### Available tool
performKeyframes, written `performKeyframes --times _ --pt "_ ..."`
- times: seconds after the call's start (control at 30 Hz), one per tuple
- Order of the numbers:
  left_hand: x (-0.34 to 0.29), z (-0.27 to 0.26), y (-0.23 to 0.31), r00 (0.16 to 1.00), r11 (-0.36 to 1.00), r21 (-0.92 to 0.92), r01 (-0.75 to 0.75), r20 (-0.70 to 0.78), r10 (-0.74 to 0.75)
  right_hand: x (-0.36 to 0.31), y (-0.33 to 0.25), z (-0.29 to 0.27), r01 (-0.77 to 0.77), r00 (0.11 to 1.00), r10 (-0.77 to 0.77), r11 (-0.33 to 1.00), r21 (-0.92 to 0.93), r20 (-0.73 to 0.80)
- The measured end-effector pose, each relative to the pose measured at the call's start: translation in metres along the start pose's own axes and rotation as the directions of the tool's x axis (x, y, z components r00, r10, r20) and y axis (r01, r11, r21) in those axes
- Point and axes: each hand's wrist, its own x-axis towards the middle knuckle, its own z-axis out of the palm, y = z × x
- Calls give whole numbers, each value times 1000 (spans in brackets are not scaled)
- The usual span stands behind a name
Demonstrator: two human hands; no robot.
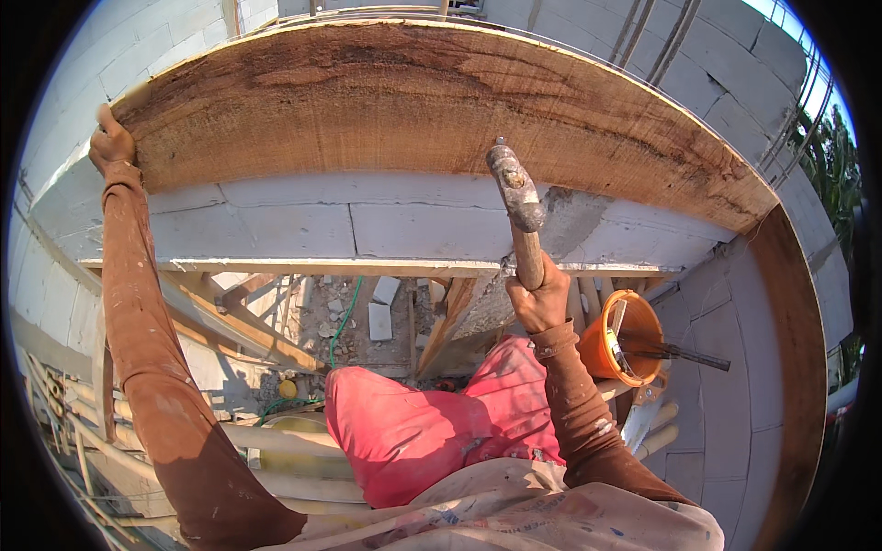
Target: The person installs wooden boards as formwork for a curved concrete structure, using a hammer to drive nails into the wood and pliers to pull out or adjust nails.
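A long brown wooden board [367, 101] stands on edge along the top of a pale block wall, bowed by the lens. At its left end my left hand [112, 147] is closed round the corner, with the fingertips partly hidden. My right hand [540, 296] is wrapped round the wooden handle of a hammer [516, 188], held in front of the board right of its middle. The worn metal head overlaps the board's lower part. A small metal tip shows just above the head; I cannot tell whether it is a nail or part of the hammer.
An orange bucket [654, 321] with tools in it stands right of my right forearm, beside a saw blade [638, 422]. Another board [792, 349] runs down the right side. Below lie bamboo poles [303, 441], timber props, rubble and a green hose [346, 321]. Steel bars [675, 41] rise behind.
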Motion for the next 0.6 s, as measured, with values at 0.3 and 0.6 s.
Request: performKeyframes --times 0.3,0.6 --pt "7 1 -9 998 998 1 59 28 -59 14 11 4 -21 999 22 999 -44 32" --pt "12 9 -14 998 998 42 55 -4 -55 13 8 1 -73 997 71 991 111 21"
